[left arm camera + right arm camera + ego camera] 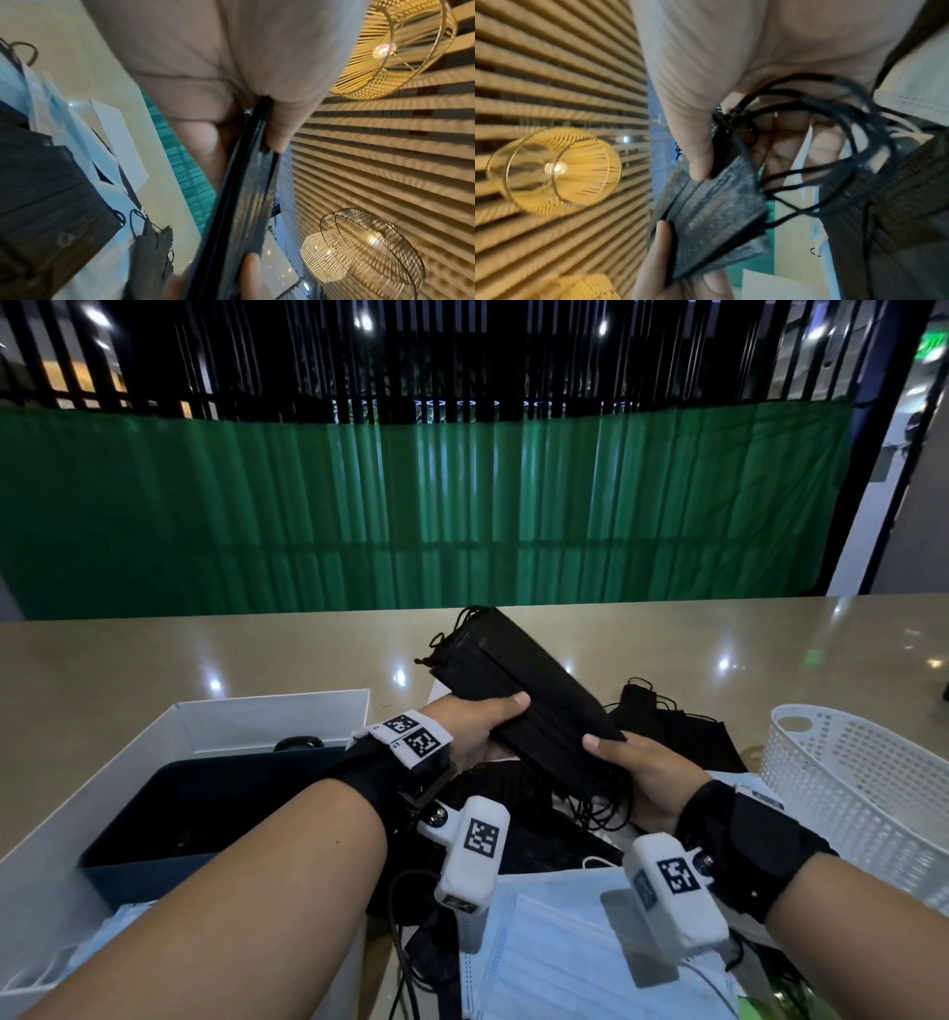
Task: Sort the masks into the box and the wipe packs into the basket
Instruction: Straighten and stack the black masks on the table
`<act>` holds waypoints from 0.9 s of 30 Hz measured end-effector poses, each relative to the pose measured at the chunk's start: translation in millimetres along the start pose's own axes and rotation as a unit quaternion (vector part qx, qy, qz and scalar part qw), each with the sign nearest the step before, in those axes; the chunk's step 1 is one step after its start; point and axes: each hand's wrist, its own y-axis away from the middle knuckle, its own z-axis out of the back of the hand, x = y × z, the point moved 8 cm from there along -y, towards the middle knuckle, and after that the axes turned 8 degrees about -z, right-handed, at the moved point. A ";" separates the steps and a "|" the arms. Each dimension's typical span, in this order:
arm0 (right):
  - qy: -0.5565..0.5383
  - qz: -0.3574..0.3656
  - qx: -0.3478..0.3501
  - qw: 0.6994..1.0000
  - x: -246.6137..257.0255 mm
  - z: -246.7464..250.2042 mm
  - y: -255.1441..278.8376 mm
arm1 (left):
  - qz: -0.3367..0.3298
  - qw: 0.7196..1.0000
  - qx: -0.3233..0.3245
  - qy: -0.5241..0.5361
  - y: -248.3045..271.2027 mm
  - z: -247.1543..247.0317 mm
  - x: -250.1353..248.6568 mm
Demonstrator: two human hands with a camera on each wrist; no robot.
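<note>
A stack of black masks (518, 683) is held up above the table by both hands. My left hand (475, 724) grips its left long edge, thumb on top. My right hand (631, 762) grips the near end, thumb on top, with black ear loops dangling beneath. The left wrist view shows the black mask stack (246, 203) edge-on under the thumb; in the right wrist view the black mask stack (713, 211) is pinched by the thumb. The open box (277, 711) with a dark inner tray stands at left. The white perforated basket (852, 788) stands at right.
More black masks (683, 731) lie on the table behind my hands, and light blue masks (560, 952) lie near the front edge. Some blue masks (123, 916) lie by the box's near corner. Black cables run between my wrists. A green curtain backs the table.
</note>
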 end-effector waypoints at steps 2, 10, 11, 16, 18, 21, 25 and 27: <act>-0.066 0.027 -0.015 0.997 5.2 10.2 -1.0 | 0.004 0.999 0.031 -0.022 3.8 -5.5 0.6; -0.126 0.025 -0.086 0.988 -8.8 48.3 6.1 | -0.026 1.000 -0.005 0.015 1.6 7.3 -13.3; -0.125 0.022 -0.088 0.988 -12.9 50.7 6.8 | -0.014 1.000 -0.001 -0.001 1.3 7.5 -9.4; -0.133 0.003 -0.096 0.986 -31.0 53.7 6.9 | 0.107 0.985 0.076 -0.110 10.6 -5.7 18.6; -0.147 0.004 -0.091 0.985 -36.4 52.9 6.5 | 0.133 0.976 0.091 -0.148 15.8 -10.6 22.6; -0.174 0.014 -0.103 0.979 -38.9 56.8 5.8 | 0.096 0.979 0.052 -0.175 6.9 -1.5 17.5; -0.201 0.011 -0.121 0.972 -40.8 60.3 7.5 | 0.033 0.978 0.015 -0.206 -1.7 8.1 6.3; -0.195 0.013 -0.108 0.975 -42.1 55.0 7.7 | -0.003 0.987 -0.008 -0.159 -5.1 11.2 1.8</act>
